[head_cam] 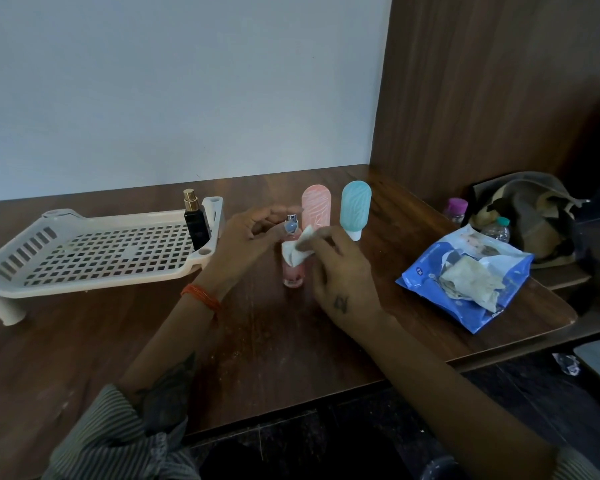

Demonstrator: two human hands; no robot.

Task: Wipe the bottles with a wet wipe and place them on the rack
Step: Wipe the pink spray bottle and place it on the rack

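Left hand [246, 237] fingers pinch pink spray bottle [293, 268] top; right hand [340, 268] fingers grip wet wipe [300, 249] vs. it, upright on table [291, 341].

Grey-and-white striped sleeves [118, 434] are pushed up both forearms. An orange thread band [201, 296] circles the left wrist. Dark tattoos mark the left forearm and the right hand [343, 282].

Rack [94, 252] sitting left on table [291, 341], perfume bottle [195, 220] standing in its right end. Spray bottle [293, 268] standing centre; two squeeze bottles [316, 209] behind it. Wipes pack [465, 282] lying right.
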